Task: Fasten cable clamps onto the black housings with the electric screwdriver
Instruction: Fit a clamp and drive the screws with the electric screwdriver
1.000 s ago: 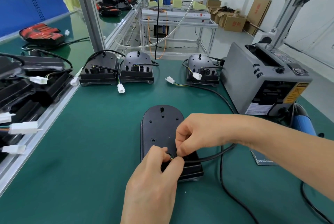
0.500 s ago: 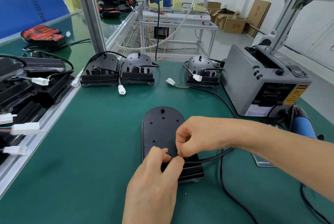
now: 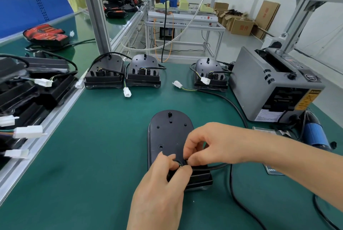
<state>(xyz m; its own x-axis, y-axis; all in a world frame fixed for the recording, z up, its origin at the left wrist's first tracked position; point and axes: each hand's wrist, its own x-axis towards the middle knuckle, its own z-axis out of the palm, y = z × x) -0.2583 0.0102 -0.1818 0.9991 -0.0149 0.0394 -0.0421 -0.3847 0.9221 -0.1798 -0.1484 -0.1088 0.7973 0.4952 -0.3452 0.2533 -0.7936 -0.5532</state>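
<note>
A black housing (image 3: 168, 133) lies flat on the green mat in front of me. My left hand (image 3: 159, 189) and my right hand (image 3: 207, 142) meet over its near end, fingertips pinching a small round black piece (image 3: 179, 163) where a black cable (image 3: 219, 166) enters. The cable runs off to the right from under my right hand. What exactly sits between the fingers is mostly hidden. The blue-bodied electric screwdriver (image 3: 314, 133) lies on the mat at the right, untouched.
Three more black housings (image 3: 143, 72) with white connectors stand along the back. A grey tape dispenser (image 3: 274, 85) sits at the right. An aluminium rail (image 3: 46, 127) borders the left, with more housings and connectors beyond. Loose cable (image 3: 239, 202) loops near the front right.
Both hands stay over the housing's near end with only small finger movements. The view has shifted slightly; nothing else has moved.
</note>
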